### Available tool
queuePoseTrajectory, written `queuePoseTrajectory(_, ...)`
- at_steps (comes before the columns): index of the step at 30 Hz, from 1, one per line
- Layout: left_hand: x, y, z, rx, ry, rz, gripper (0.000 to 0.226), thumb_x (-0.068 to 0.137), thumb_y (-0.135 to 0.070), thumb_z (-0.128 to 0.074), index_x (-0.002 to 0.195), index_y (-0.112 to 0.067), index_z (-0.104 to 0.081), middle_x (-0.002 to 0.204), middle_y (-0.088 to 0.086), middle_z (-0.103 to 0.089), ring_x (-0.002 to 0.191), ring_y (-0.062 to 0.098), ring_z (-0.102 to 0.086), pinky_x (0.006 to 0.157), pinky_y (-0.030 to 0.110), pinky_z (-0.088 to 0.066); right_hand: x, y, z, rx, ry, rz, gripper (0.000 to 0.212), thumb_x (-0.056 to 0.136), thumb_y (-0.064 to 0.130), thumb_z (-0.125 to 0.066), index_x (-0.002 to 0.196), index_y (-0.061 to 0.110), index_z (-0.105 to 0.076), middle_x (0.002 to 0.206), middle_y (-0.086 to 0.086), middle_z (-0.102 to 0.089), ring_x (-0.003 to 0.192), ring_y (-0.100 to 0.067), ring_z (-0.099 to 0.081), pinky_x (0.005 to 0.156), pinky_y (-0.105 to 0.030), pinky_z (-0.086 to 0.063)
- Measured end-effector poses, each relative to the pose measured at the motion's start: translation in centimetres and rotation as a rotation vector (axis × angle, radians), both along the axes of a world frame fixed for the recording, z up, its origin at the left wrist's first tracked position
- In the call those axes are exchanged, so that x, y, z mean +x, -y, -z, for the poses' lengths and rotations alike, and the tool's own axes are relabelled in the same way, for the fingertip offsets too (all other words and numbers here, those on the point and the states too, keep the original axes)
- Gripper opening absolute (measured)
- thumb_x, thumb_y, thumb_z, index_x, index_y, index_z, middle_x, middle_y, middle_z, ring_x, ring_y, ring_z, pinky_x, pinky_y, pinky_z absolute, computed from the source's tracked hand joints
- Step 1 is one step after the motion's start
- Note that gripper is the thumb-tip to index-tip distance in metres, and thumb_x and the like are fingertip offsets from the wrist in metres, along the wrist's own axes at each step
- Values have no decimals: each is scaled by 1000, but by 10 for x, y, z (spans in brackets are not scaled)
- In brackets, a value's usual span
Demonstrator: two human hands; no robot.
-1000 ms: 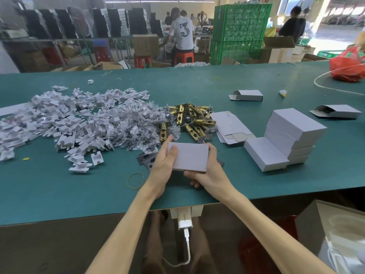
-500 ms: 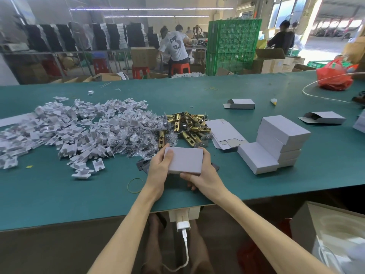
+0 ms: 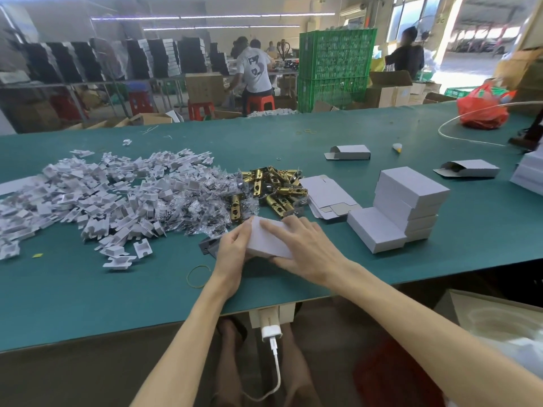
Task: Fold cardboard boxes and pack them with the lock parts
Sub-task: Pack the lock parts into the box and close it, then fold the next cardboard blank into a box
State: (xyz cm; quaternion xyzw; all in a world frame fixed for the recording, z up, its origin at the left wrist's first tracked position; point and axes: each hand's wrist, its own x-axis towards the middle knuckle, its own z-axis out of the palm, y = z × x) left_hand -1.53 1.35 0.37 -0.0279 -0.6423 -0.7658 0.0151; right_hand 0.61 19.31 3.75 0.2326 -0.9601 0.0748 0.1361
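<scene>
**A:** Where's your small grey closed cardboard box (image 3: 266,240) now?

**B:** Low over the green table (image 3: 88,289), close to its front edge and just in front of the heap of brass lock latches (image 3: 273,186). Your left hand (image 3: 233,249) grips its left end, fingers curled round it.

**A:** And your right hand (image 3: 305,248)?

**B:** Half a second ago it held the box from the near side, leaving the top bare. Now your fingers lie across the top, thumb at the near edge, clasping it.

Green crates (image 3: 335,69) behind teal table (image 3: 88,289), bright windows (image 3: 417,13).
</scene>
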Motion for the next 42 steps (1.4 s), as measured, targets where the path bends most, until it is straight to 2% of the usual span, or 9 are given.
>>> queuePoseTrajectory(4, 1, -3, -2, 30, -7, 63, 35, 112, -27, -44, 136, -8, -60, 124, 10, -74, 106, 29, -75, 82, 35, -63, -4, -33, -10, -43, -30, 199, 69, 98, 53, -53, 157, 28, -27, 134, -15, -46, 119, -32, -46, 102, -42, -38)
queuePoseTrajectory(13, 0, -3, 0, 3, -24, 101, 28, 112, -19, -43, 128, -8, -64, 119, 6, -77, 106, 28, -76, 82, 31, -63, -12, -109, -14, 297, -62, 735, 50, 103, 49, -40, 135, 12, -47, 125, -16, -54, 111, -36, -51, 89, -44, -42)
queuePoseTrajectory(17, 0, -2, 2, -7, -33, 103, 28, 112, -19, -43, 124, -9, -66, 116, 6, -78, 106, 28, -75, 82, 31, -63, -13, -110, -11, 455, -156, 723, 44, 101, 45, -44, 124, 10, -58, 120, -13, -55, 113, -32, -44, 92, -42, -36)
queuePoseTrajectory(23, 0, -2, 2, -7, -28, 93, 27, 112, -17, -43, 123, -8, -66, 117, 9, -77, 105, 29, -76, 82, 32, -63, -18, -114, -7, 378, -87, 561, 59, 98, 11, -50, 153, 19, -28, 154, -9, -37, 137, -31, -38, 107, -41, -35)
queuePoseTrajectory(29, -1, -3, 1, -25, -24, 88, 27, 111, -11, -43, 123, -4, -67, 113, 9, -78, 103, 29, -76, 81, 30, -63, -35, -88, -14, 383, -124, 505, 50, 91, 3, -54, 140, 3, -45, 151, -16, -41, 142, -32, -35, 119, -38, -24)
queuePoseTrajectory(33, -1, -4, 1, -31, -22, 75, 28, 111, -9, -43, 123, -2, -67, 111, 9, -79, 101, 29, -76, 79, 29, -62, -65, -57, -19, 270, -52, 394, 32, 102, 20, -50, 127, 2, -54, 135, -15, -55, 126, -32, -50, 109, -37, -36)
queuePoseTrajectory(36, -1, -4, 2, -24, -15, 69, 28, 111, -9, -43, 122, -2, -67, 109, 10, -79, 99, 30, -77, 77, 28, -62, -95, -48, -18, 242, 105, 480, 56, 104, 42, -48, 138, -2, -45, 142, -21, -48, 130, -37, -48, 109, -42, -38)
queuePoseTrajectory(39, -3, -3, 4, -14, -13, 68, 27, 111, -9, -44, 120, -4, -69, 108, 10, -79, 98, 29, -77, 77, 27, -61, -120, -47, -18, 234, 311, 625, 83, 100, 57, -48, 154, 0, -23, 160, -28, -20, 144, -45, -28, 117, -50, -28)
queuePoseTrajectory(42, -5, -3, 6, -5, -2, 64, 27, 111, -10, -44, 120, -2, -69, 108, 12, -78, 96, 29, -77, 76, 27, -61, -138, -48, -15, 187, 406, 709, 80, 98, 60, -50, 156, 10, -23, 163, -24, -19, 145, -45, -27, 116, -53, -29)
